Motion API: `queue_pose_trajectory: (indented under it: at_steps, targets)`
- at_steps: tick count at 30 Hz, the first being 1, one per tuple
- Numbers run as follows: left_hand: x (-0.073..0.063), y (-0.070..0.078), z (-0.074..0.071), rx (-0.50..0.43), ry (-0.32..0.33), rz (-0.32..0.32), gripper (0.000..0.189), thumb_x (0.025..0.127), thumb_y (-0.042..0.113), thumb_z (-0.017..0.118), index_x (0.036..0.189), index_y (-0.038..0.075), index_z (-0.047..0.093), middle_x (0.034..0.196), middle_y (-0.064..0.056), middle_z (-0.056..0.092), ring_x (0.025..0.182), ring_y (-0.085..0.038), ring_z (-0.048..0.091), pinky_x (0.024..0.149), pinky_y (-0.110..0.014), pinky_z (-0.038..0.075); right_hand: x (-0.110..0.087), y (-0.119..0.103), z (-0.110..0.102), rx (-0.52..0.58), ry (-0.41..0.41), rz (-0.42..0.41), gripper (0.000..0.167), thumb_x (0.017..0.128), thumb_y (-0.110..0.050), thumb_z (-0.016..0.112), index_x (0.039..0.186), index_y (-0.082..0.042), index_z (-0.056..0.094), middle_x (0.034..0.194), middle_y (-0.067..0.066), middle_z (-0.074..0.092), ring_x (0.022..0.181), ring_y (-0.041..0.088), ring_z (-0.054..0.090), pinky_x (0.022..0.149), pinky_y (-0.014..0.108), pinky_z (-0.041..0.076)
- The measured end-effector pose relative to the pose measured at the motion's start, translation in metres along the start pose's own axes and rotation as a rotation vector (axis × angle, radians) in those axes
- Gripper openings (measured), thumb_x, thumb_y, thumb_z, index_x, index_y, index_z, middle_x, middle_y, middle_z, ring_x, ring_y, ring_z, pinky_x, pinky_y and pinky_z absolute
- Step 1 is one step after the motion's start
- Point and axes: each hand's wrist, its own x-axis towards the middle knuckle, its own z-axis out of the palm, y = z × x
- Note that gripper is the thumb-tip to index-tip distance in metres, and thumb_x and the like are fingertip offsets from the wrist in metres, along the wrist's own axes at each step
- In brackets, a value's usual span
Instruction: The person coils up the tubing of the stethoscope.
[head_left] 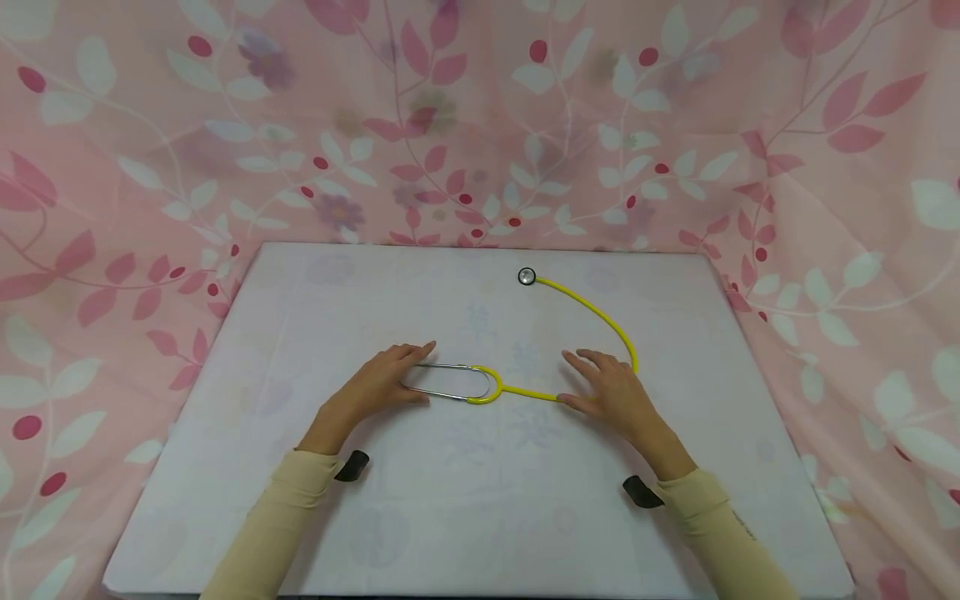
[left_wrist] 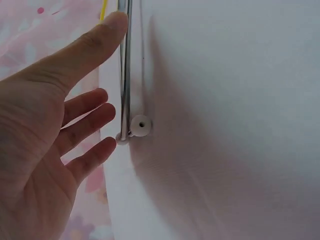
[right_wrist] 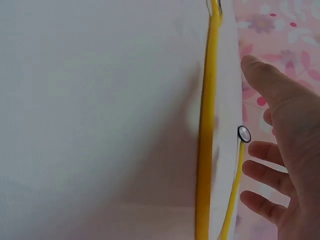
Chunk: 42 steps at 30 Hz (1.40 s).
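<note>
A stethoscope with yellow tubing (head_left: 592,308) lies on the white table. Its round chestpiece (head_left: 527,276) is toward the back, and its metal ear tubes (head_left: 442,392) point left. My left hand (head_left: 386,377) hovers over the earpiece end, fingers spread. In the left wrist view a pale eartip (left_wrist: 141,125) shows beside the fingertips, and the hand grips nothing. My right hand (head_left: 611,392) is above the bend of the tubing, hiding part of it. The right wrist view shows its fingers (right_wrist: 265,170) apart from the yellow tube (right_wrist: 206,130), holding nothing.
The white-covered table (head_left: 465,517) has faint printed marks. Pink leaf-patterned cloth (head_left: 480,125) hangs behind it and along both sides. A dark strap piece (head_left: 352,466) sticks out at the left wrist, another dark piece (head_left: 642,492) at the right.
</note>
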Motion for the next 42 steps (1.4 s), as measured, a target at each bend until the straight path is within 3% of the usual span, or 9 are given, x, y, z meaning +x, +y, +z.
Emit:
queue_pose_trajectory:
  at_steps: [6, 12, 16, 22, 26, 32, 37, 42]
  targets:
    - [0.004, -0.002, 0.005, 0.036, -0.028, 0.037, 0.080, 0.074, 0.036, 0.086, 0.143, 0.013, 0.053, 0.118, -0.006, 0.069, 0.108, -0.023, 0.062, 0.095, -0.044, 0.047, -0.004, -0.013, 0.014, 0.036, -0.008, -0.062, 0.052, 0.080, -0.041, 0.080, 0.126, -0.019, 0.068, 0.116, 0.008, 0.066, 0.101, 0.030, 0.063, 0.080, 0.046, 0.047]
    - [0.007, -0.003, 0.008, 0.067, -0.030, 0.052, 0.067, 0.075, 0.036, 0.084, 0.134, 0.011, 0.062, 0.121, -0.007, 0.068, 0.109, -0.025, 0.061, 0.094, -0.046, 0.047, -0.007, -0.019, 0.021, 0.055, -0.017, -0.099, 0.031, 0.084, -0.033, 0.078, 0.112, -0.021, 0.075, 0.109, 0.005, 0.068, 0.096, 0.026, 0.062, 0.075, 0.042, 0.045]
    - [0.009, -0.004, 0.011, 0.083, -0.020, 0.066, 0.057, 0.075, 0.036, 0.084, 0.124, 0.011, 0.068, 0.112, -0.005, 0.068, 0.099, -0.023, 0.061, 0.089, -0.047, 0.046, -0.008, -0.020, 0.025, 0.045, 0.010, -0.120, 0.025, 0.085, -0.027, 0.077, 0.110, -0.020, 0.076, 0.108, 0.007, 0.067, 0.095, 0.027, 0.061, 0.075, 0.041, 0.045]
    - [0.010, -0.005, 0.015, 0.072, -0.016, 0.027, 0.040, 0.079, 0.033, 0.082, 0.113, 0.013, 0.075, 0.099, -0.001, 0.066, 0.091, -0.019, 0.058, 0.093, -0.050, 0.043, -0.008, -0.020, 0.028, 0.034, 0.067, -0.154, 0.024, 0.083, -0.020, 0.079, 0.106, -0.018, 0.077, 0.105, 0.007, 0.068, 0.092, 0.025, 0.062, 0.072, 0.039, 0.045]
    - [0.009, -0.001, 0.019, 0.101, 0.048, 0.064, 0.030, 0.081, 0.026, 0.081, 0.107, 0.010, 0.076, 0.096, -0.002, 0.065, 0.093, -0.022, 0.058, 0.096, -0.052, 0.042, -0.008, -0.021, 0.030, 0.036, 0.096, -0.172, 0.022, 0.082, -0.018, 0.079, 0.104, -0.016, 0.078, 0.103, 0.007, 0.068, 0.093, 0.024, 0.062, 0.073, 0.038, 0.045]
    - [0.010, 0.007, 0.029, 0.274, 0.149, 0.185, 0.021, 0.087, 0.017, 0.076, 0.102, 0.005, 0.069, 0.100, -0.007, 0.062, 0.100, -0.028, 0.057, 0.098, -0.045, 0.046, -0.009, -0.020, 0.030, 0.041, 0.116, -0.179, 0.020, 0.083, -0.017, 0.079, 0.102, -0.015, 0.078, 0.101, 0.006, 0.069, 0.092, 0.023, 0.063, 0.073, 0.038, 0.047]
    - [0.009, 0.011, 0.036, 0.350, 0.182, 0.167, 0.017, 0.092, 0.012, 0.068, 0.106, 0.003, 0.062, 0.100, -0.007, 0.062, 0.095, -0.025, 0.058, 0.091, -0.038, 0.049, -0.009, -0.019, 0.031, 0.046, 0.133, -0.185, 0.019, 0.082, -0.016, 0.080, 0.100, -0.014, 0.078, 0.100, 0.005, 0.068, 0.091, 0.023, 0.063, 0.073, 0.037, 0.047]
    - [0.008, 0.011, 0.037, 0.272, 0.179, 0.153, 0.030, 0.093, 0.022, 0.069, 0.116, 0.004, 0.062, 0.097, -0.007, 0.060, 0.088, -0.022, 0.055, 0.081, -0.034, 0.047, -0.010, -0.019, 0.032, 0.052, 0.122, -0.179, 0.016, 0.083, -0.016, 0.078, 0.099, -0.014, 0.078, 0.100, 0.004, 0.068, 0.091, 0.022, 0.063, 0.072, 0.037, 0.047]
